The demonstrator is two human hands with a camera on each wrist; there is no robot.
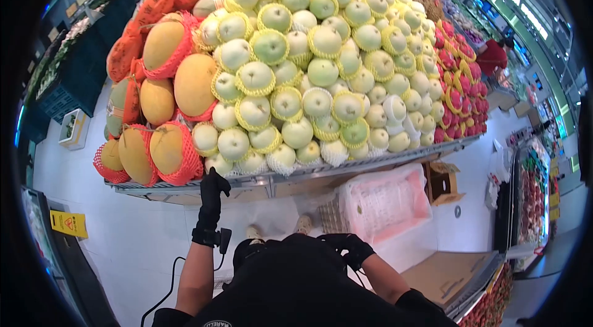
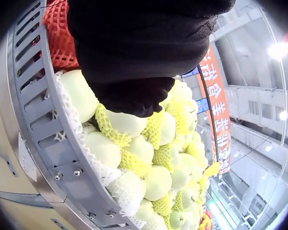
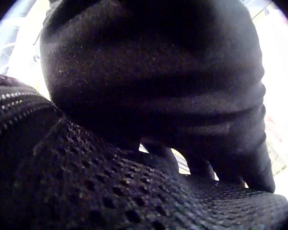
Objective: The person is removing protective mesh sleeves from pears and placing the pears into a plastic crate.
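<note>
Reaching left hand (image 1: 212, 197): left of centre in the frame, your black glove is at the front edge of the bench (image 1: 272, 186), thumb apart from the fingers with nothing seen between them; I cannot tell whether a fingertip touches the fruit.
Resting right hand (image 1: 355, 250): at lower centre, your fingers lie slightly spread against dark mesh cloth (image 3: 134, 191).
Pale green fruit (image 1: 323, 72): heaped across the middle of the frame in front of you, many pieces in yellow or white foam nets (image 2: 111, 130).
Bench surface: mostly hidden under the heap; a slotted metal rail (image 2: 41, 112) borders your side.
Heap's neighbours: large yellow melons (image 1: 194, 86) at upper left, pink fruit (image 1: 457, 98) at upper right.
White floor (image 1: 139, 228): right of your feet sit a pink-lined crate (image 1: 383, 203) and a cardboard box (image 1: 457, 182).
Shop room: a yellow sign (image 1: 69, 223) stands at lower left, a person in red (image 1: 492, 57) at upper right; your left wrist view shows a pale ceiling (image 2: 259, 120) and an orange banner (image 2: 216, 98).
</note>
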